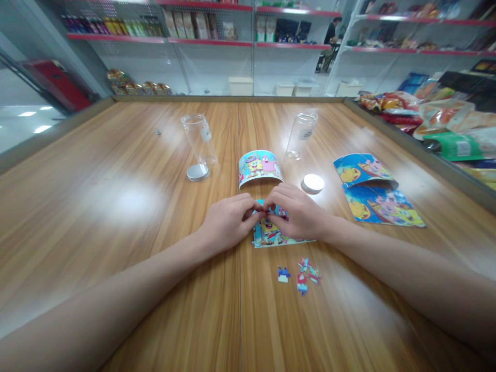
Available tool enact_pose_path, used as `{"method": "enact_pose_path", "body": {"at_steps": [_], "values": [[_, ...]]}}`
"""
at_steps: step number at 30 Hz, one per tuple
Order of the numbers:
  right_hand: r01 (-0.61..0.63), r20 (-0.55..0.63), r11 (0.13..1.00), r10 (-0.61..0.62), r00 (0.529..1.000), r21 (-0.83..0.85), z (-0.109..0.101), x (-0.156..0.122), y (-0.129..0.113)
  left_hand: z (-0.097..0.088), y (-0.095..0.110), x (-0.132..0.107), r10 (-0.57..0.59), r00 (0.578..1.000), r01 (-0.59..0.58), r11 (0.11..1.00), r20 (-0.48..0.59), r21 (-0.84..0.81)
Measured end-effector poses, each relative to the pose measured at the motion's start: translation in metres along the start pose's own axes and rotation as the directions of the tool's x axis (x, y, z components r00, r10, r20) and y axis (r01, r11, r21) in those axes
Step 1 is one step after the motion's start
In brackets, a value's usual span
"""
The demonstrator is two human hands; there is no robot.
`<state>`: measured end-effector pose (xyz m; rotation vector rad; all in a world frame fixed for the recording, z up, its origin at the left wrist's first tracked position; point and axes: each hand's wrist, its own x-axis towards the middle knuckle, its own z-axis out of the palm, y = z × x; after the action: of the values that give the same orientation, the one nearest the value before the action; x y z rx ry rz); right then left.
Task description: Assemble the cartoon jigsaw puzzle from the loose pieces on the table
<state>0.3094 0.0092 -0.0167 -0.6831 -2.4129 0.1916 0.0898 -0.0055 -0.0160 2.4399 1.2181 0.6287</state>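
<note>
A colourful cartoon jigsaw puzzle (271,238) lies flat on the table, its upper part covered by my hands. My left hand (228,219) reaches over its left side with thumb and forefinger pinched. From the other side my right hand (296,209) pinches too, and the fingertips of both hands meet over the puzzle. Whatever lies between them is too small and hidden to make out. Closer to me are several loose jigsaw pieces (301,282), one of them a blue-and-white piece (283,275) set apart. Behind my hands a curved picture card (260,166) with a matching cartoon stands arched.
Two clear jars (199,139) stand farther back, with silver lids (313,183) beside them. To the right are a blue puzzle (387,206) and a curled blue card (362,169). Snack bags (403,111) line the right edge; shelves and a person (331,39) are beyond.
</note>
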Motion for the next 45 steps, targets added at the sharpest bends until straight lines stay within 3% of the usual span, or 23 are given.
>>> {"method": "enact_pose_path", "body": {"at_steps": [4,7,8,11,13,15,26,33,41,45], "values": [[0.007,-0.01,1.0,-0.007,1.0,0.03,-0.001,-0.001,0.0,-0.005,0.002,0.002,-0.036,0.999,0.036,0.999,-0.009,-0.033],[-0.034,-0.007,0.999,0.034,0.999,0.032,-0.003,-0.003,0.0,-0.024,0.003,0.005,-0.177,0.978,0.192,0.969,0.106,-0.154],[-0.046,-0.002,0.999,0.046,0.999,0.027,-0.003,-0.004,0.001,-0.031,0.003,0.006,-0.21,0.957,0.248,0.951,0.202,-0.183],[-0.063,0.015,0.998,0.063,0.998,0.013,-0.003,-0.006,0.002,-0.049,0.003,0.01,-0.227,0.835,0.352,0.921,0.501,-0.168],[-0.058,0.022,0.998,0.058,0.998,0.011,-0.003,-0.005,0.002,-0.054,0.003,0.01,-0.223,0.782,0.348,0.931,0.582,-0.112],[-0.048,0.024,0.999,0.047,0.999,0.015,-0.003,-0.005,0.002,-0.053,0.003,0.009,-0.218,0.763,0.317,0.946,0.608,-0.06],[-0.042,0.091,0.999,0.04,0.995,0.024,-0.003,-0.005,0.002,-0.055,0.022,-0.003,-0.192,0.859,0.1,0.972,0.475,0.211],[-0.065,0.119,0.998,0.062,0.991,0.019,-0.003,-0.005,0.001,-0.047,0.028,-0.006,-0.21,0.866,0.062,0.945,0.453,0.32],[-0.073,0.131,0.997,0.07,0.989,0.023,-0.003,-0.005,0.0,-0.044,0.03,-0.005,-0.203,0.869,0.057,0.947,0.45,0.317],[-0.074,0.133,0.997,0.071,0.989,0.018,-0.003,-0.005,0.001,-0.047,0.031,-0.005,-0.147,0.862,0.024,0.968,0.485,0.25]]}}
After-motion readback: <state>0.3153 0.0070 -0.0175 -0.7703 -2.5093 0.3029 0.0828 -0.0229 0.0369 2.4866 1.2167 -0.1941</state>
